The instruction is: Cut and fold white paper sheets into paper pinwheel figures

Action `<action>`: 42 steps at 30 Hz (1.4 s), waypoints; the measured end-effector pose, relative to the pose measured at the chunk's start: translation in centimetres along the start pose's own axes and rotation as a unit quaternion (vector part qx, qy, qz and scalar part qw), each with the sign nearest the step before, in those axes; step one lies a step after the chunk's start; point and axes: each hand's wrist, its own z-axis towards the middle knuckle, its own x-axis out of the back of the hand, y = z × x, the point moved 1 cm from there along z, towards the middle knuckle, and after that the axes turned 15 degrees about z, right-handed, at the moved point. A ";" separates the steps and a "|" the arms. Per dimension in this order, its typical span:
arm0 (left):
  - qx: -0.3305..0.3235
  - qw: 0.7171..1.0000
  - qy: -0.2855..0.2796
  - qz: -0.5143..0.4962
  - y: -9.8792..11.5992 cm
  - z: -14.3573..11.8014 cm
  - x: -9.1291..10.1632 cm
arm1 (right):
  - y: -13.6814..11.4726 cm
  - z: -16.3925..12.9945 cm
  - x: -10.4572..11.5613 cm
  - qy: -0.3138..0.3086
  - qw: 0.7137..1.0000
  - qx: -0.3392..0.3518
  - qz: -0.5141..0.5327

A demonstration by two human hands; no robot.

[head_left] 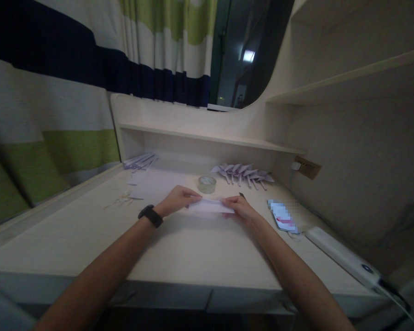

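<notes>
A folded piece of white paper (pixel 210 206) is stretched between my two hands, just above the desk. My left hand (pixel 180 199), with a dark watch on the wrist, pinches its left end between thumb and fingers. At the right end my right hand (pixel 239 207) grips the same paper, its lower fingers partly hidden behind the sheet. Right behind the paper stands a roll of clear tape (pixel 207 184). Several folded paper pinwheels (pixel 243 174) lie in a row farther back on the right.
Rolled paper sticks (pixel 140 161) and white sheets (pixel 160 181) lie at the back left, with small scraps (pixel 123 198) nearby. A phone (pixel 283 217) and a long white lamp-like bar (pixel 343 257) with a cable lie right. A shelf (pixel 207 134) overhangs the desk's back.
</notes>
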 end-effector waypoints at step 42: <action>0.014 0.997 -0.042 -0.065 -0.3 -0.2 -1.4 | 0.8 0.5 -0.1 0.031 0.987 0.100 -0.118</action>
